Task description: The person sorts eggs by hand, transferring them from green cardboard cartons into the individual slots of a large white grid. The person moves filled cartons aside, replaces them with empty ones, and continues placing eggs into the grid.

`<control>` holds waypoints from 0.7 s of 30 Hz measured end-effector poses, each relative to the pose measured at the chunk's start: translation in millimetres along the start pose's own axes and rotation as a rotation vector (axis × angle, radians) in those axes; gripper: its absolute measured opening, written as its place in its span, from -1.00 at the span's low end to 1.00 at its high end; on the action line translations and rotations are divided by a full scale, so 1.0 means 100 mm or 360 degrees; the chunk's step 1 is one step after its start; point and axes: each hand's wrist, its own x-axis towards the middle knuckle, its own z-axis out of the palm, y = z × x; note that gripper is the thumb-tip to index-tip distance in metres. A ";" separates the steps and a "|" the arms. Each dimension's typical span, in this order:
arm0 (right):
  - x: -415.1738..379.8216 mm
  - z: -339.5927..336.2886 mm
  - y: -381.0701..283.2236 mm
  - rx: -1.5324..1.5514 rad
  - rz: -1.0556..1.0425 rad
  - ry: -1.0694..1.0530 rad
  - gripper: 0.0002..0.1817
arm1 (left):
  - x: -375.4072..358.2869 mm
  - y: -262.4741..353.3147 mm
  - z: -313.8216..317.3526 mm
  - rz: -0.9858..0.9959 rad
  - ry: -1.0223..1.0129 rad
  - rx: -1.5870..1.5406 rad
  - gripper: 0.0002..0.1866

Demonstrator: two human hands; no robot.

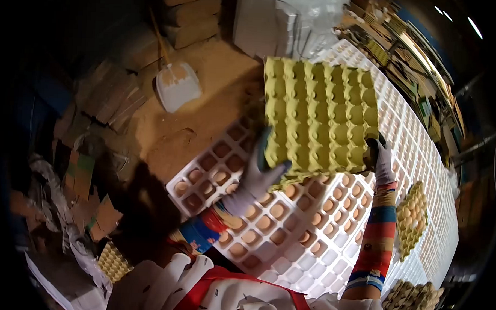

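Observation:
A yellow-green moulded egg tray [320, 111] is held up in front of me, its cups showing and no eggs in them. My left hand [256, 174], in a glove with dark fingertips, grips its lower left edge, slightly blurred. At the lower right corner my right hand [383, 160], also gloved, is closed on the rim. Beneath them spread white trays [288, 255] with square pockets; many hold brown eggs [265, 222], while others have none. The held tray hides part of them.
Right of my right arm sits another yellow tray of eggs [412, 218], with stacked brownish egg trays [409, 303] nearer me. A white shovel [178, 87] stands on the brown floor. Cardboard [101, 213] lies left; plastic-wrapped goods [313, 20] are at the back.

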 end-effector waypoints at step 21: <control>-1.32 2.01 -0.18 -0.0287 0.0237 -0.0618 -0.31 | -1.24 -0.16 -0.69 -0.0164 0.1016 0.0379 -0.28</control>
